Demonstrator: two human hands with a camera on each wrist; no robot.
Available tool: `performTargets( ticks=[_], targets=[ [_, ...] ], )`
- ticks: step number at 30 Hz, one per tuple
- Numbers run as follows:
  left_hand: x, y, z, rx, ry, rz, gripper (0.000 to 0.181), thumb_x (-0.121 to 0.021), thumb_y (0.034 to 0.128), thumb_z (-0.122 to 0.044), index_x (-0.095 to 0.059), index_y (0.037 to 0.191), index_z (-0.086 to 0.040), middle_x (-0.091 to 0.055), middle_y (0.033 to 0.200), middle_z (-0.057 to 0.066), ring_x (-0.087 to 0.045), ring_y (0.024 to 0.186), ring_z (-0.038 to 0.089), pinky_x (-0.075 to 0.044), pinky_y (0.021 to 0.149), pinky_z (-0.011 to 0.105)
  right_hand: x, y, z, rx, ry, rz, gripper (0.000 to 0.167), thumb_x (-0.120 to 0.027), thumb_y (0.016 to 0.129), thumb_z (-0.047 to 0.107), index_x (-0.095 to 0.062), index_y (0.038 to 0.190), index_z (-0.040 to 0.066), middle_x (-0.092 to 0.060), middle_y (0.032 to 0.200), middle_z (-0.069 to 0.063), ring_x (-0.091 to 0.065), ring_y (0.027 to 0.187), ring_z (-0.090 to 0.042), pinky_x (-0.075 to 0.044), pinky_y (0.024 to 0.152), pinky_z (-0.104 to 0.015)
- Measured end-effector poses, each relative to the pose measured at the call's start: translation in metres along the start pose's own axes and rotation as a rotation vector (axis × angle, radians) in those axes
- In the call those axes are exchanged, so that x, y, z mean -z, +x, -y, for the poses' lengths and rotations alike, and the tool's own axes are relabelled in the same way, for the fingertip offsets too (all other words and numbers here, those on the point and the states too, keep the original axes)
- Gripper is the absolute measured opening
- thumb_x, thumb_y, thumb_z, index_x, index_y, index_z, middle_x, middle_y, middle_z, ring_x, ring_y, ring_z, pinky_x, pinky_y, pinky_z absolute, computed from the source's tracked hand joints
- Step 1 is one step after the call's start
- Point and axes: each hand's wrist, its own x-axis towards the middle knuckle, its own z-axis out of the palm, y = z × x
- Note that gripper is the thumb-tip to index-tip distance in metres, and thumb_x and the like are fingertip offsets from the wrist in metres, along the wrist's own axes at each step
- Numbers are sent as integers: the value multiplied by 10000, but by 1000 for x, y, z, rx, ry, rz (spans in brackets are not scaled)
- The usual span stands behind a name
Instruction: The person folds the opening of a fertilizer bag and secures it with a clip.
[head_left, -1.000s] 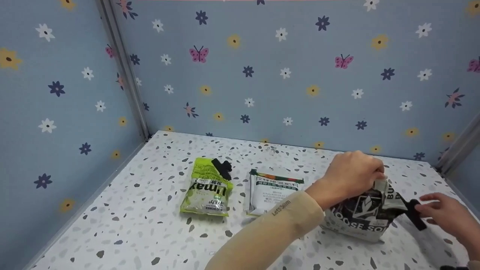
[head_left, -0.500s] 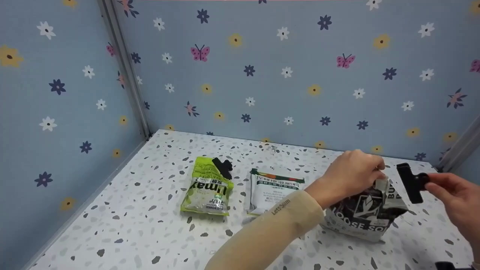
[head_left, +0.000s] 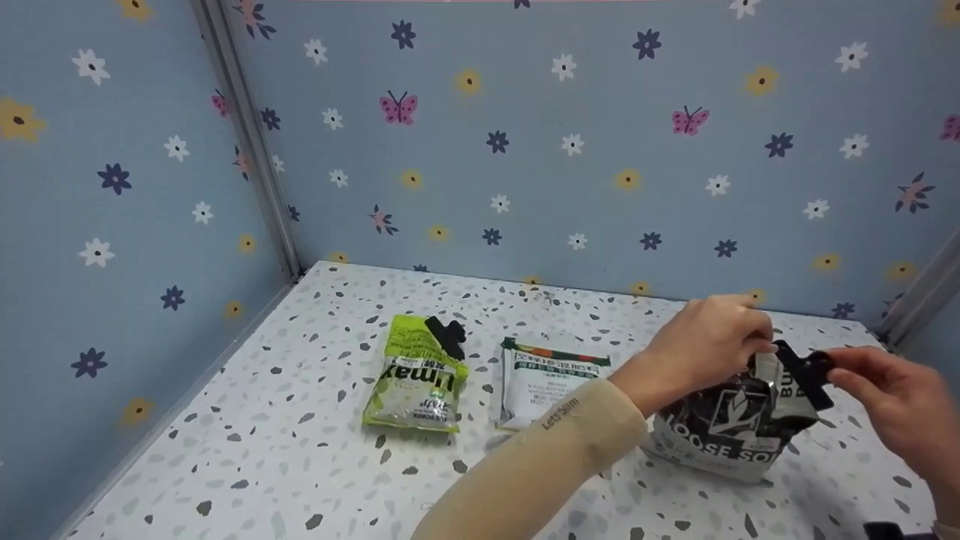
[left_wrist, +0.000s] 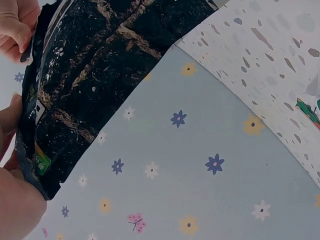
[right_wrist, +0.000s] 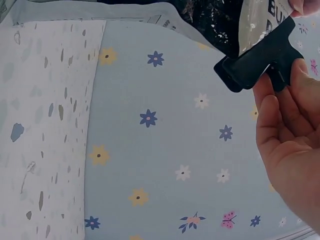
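A black and white bag lettered "LOOSE SOIL" (head_left: 724, 442) stands at the right of the table. My left hand (head_left: 709, 341) grips its top edge from above; the left wrist view shows fingers and thumb pinching the dark rim (left_wrist: 42, 185). With thumb and fingers my right hand (head_left: 896, 390) pinches the handles of a black bag clip (head_left: 808, 375). The clip lies at the bag's upper right corner. In the right wrist view the clip's long edge (right_wrist: 242, 67) meets the bag's corner; whether it bites the bag I cannot tell.
Left on the table (head_left: 300, 465) lies a green and white bag (head_left: 416, 382) with a black clip (head_left: 448, 337) on its corner. A white packet (head_left: 540, 390) lies between the bags, partly behind my left sleeve (head_left: 555, 457). Flowered panels (head_left: 562, 150) stand behind and left.
My right hand first had the clip low beside the soil bag, then lifted it up and apart. Now the clip is back left against the bag's upper corner. The left hand keeps its hold.
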Motion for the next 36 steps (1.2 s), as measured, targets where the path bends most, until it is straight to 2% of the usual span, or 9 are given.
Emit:
performTargets(
  ticks=[7, 15, 19, 26, 30, 32, 36],
  targets=[
    [-2, 2, -2, 1, -10, 37, 170, -604, 1009, -317, -749, 1081, -264, -633, 993, -184, -571, 905, -55, -424, 818, 73, 4, -5, -4, 6, 50, -31, 133, -541, 991, -69, -610, 1087, -129, -603, 914, 244, -578, 793, 43, -434, 717, -67],
    [1, 1, 2, 2, -27, 0, 197, -608, 1012, -282, -715, 1170, -233, -663, 1106, -164, -599, 997, -41, -417, 866, 70, -1, 0, 1, 34, 32, -10, 162, -587, 971, -59, -628, 1104, -143, -601, 919, 257, -580, 779, 57, -441, 684, -68],
    [2, 2, 2, -6, -55, -3, 219, -611, 1011, -271, -682, 1212, -222, -664, 1107, -150, -599, 969, -44, -422, 850, 70, -5, 0, 3, 45, 29, -8, 152, -593, 969, -56, -641, 1093, -128, -610, 910, 261, -582, 778, 73, -440, 680, -63],
    [0, 2, 5, -10, -110, -21, 236, -625, 1003, -225, -624, 1239, -210, -649, 1014, -127, -578, 882, -43, -434, 789, 79, -13, 3, 1, -12, 67, 107, 230, -571, 1017, 72, -632, 1174, -85, -672, 976, 148, -601, 874, 75, -445, 744, -58],
    [-1, 2, 4, 7, -77, -11, 240, -623, 1003, -276, -622, 1243, -254, -645, 1008, -159, -575, 869, -58, -438, 769, 88, -12, 1, -7, -54, 153, 209, 339, -547, 1041, 149, -556, 1320, -43, -637, 1075, 181, -607, 933, 40, -473, 759, -106],
    [-1, 2, 5, 22, -48, -13, 237, -622, 1002, -307, -621, 1237, -284, -651, 999, -174, -578, 854, -63, -442, 740, 96, -12, 2, -12, -74, 187, 267, 414, -552, 1041, 162, -489, 1412, -11, -593, 1150, 215, -585, 999, 62, -481, 774, -125],
    [-2, 0, 7, 25, -2, -38, 219, -625, 998, -331, -625, 1216, -306, -672, 1002, -186, -590, 840, -64, -443, 695, 106, -15, 2, -21, -156, 234, 398, 520, -609, 1011, 140, -420, 1447, -71, -604, 1186, 146, -592, 1027, 39, -526, 780, -218]
  ],
)
